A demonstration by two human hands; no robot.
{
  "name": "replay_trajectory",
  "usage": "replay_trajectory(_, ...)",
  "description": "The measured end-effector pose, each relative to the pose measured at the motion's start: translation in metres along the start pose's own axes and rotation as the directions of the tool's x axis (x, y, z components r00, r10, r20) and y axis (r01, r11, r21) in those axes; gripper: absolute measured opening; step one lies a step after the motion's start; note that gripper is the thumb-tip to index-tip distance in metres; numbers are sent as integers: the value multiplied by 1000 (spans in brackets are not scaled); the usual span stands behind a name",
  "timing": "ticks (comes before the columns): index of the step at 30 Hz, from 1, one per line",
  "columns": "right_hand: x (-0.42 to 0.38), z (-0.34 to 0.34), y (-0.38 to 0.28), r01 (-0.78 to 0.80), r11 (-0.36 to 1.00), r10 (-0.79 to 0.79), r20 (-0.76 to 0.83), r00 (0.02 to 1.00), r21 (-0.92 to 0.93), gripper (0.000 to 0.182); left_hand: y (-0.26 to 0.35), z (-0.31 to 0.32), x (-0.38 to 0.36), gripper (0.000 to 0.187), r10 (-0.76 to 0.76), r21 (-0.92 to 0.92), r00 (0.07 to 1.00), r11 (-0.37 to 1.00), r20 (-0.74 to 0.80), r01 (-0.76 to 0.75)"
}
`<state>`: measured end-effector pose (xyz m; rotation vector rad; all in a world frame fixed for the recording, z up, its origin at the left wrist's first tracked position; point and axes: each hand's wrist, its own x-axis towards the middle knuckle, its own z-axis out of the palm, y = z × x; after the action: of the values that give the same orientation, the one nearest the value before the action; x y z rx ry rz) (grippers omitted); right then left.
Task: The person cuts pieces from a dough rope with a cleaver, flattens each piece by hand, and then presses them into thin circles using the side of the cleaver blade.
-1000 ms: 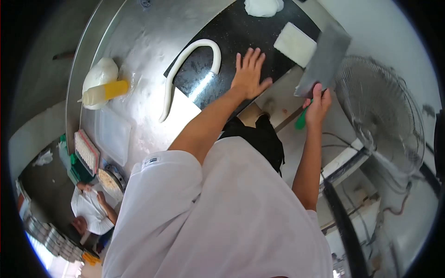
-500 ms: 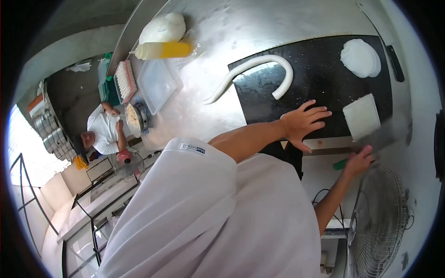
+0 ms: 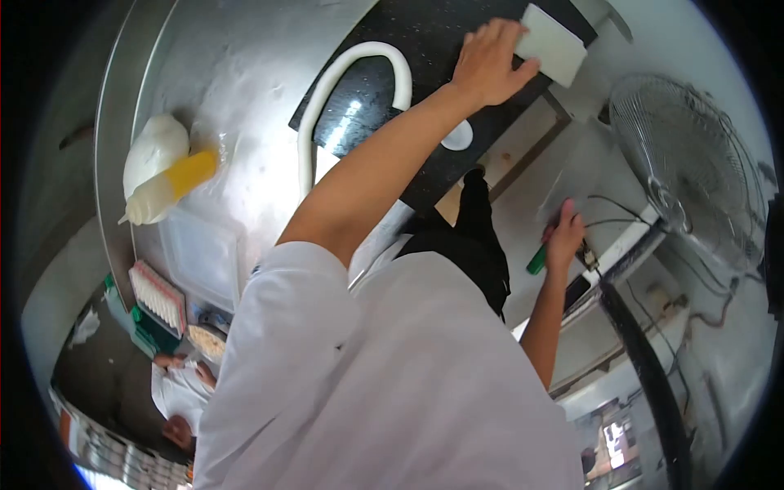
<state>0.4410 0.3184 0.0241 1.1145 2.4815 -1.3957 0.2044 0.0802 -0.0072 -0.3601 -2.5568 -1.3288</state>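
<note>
My left hand [image 3: 490, 67] reaches across the dark board and grips the near edge of a pale rectangular slab [image 3: 557, 47], fingers on top and thumb at its lower side. The slab lies at the board's edge and partly overhangs it. My right hand [image 3: 563, 237] is closed around the green handle [image 3: 536, 260] of a cleaver, held low beside the board; the blade is blurred. A long white dough rope [image 3: 359, 51] curves over the board and onto the metal table. Beside my left forearm is a small white disc [image 3: 459, 136], partly covered.
The black speckled board [image 3: 433, 53] rests on a steel table [image 3: 253, 73]. At left are a yellow squeeze bottle [image 3: 175, 184], a bagged white mass [image 3: 155, 147], a clear lid [image 3: 200, 249] and a tray of white pieces [image 3: 158, 296]. A fan [image 3: 686, 163] stands right; a co-worker [image 3: 180, 392] is lower left.
The camera view has turned. My left hand has gone from spread fingers above the board's edge to the pale slab. My right hand has moved the cleaver away from the slab. The disc now shows.
</note>
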Motion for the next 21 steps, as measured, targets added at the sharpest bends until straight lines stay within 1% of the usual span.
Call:
replay_trajectory(1, -20, -5, 11, -3, 1000, 3, -20, 1000, 1, 54, 24, -9, -20, 63, 78, 131, 994, 989, -74, -68)
replay_trajectory(2, -37, -7, 20, -105, 994, 105, 14, 994, 25, 54, 43, -20, -36, 66, 171, 269, 975, 955, -140, -129)
replay_trajectory(3, -47, -4, 29, -208, 977, 205, 54, 977, 51, 54, 34, -20, -50, 66, 190, 263, 973, 953, -133, -151)
replay_trajectory(4, -50, -4, 44, -211, 975, 208, 43, 977, 66, 54, 21, -13, -76, 67, 189, 327, 981, 931, -44, -165)
replay_trajectory(5, -46, 3, 61, -107, 989, 114, 55, 992, -106, 54, 8, -12, -82, 67, 208, 389, 977, 897, 47, -210)
replay_trajectory(6, -49, 3, 74, -13, 959, 36, 76, 996, -284, 54, 0, -11, -69, 67, 244, 374, 968, 893, 64, -250)
replay_trajectory(7, -53, 9, 51, 79, 959, -43, 135, 990, -272, 54, -12, -8, -61, 68, 145, 128, 989, 981, 8, -145)
replay_trajectory(8, -57, 19, 32, 100, 973, -48, 242, 969, -207, 53, -20, -13, -47, 68, 50, -120, 998, 991, -34, -54)
replay_trajectory(9, -45, 34, 11, 136, 983, -89, 325, 941, -124, 54, -8, -25, -28, 71, -92, -254, 994, 964, -59, 74)
replay_trajectory(10, -36, 51, -6, 227, 972, -185, 392, 901, -64, 52, 7, -38, -25, 74, -252, -384, 966, 898, -49, 215)
replay_trajectory(11, -29, 64, -16, 300, 954, -261, 468, 844, -9, 51, 11, -44, -32, 73, -98, -70, 992, 993, -76, 93)
replay_trajectory(12, -17, 75, -19, 299, 954, -264, 468, 843, 1, 51, 10, -38, -52, 83, 39, 36, 999, 999, -20, -38)
replay_trajectory(13, -1, 90, -23, 415, 908, -318, 559, 766, -52, 51, -1, -32, -84, 91, 77, 276, 974, 952, 214, -135)
replay_trajectory(14, 4, 100, -22, 520, 850, -344, 652, 675, -90, 52, -7, -33, -113, 99, 34, 472, 894, 840, 446, -268)
replay_trajectory(15, -2, 97, -32, 510, 857, -340, 661, 669, -75, 52, -2, -40, -121, 99, 19, 483, 889, 834, 457, -266)
replay_trajectory(17, 3, 84, -51, 605, 748, -312, 661, 683, -272, 65, -1, -37, -113, 110, -75, 545, 876, 807, 476, -227)
replay_trajectory(18, -6, 80, -49, 572, 775, -273, 672, 688, -270, 65, 8, -39, -114, 110, -101, 540, 852, 810, 513, -229)
replay_trajectory(20, 3, 83, -54, 544, 770, -247, 629, 737, -333, 75, 13, -30, -82, 109, -65, 543, 801, 767, 595, -342)
replay_trajectory(21, 7, 86, -47, 654, 713, -455, 543, 705, -251, 77, 9, -26, -77, 109, -46, 530, 800, 771, 599, -352)
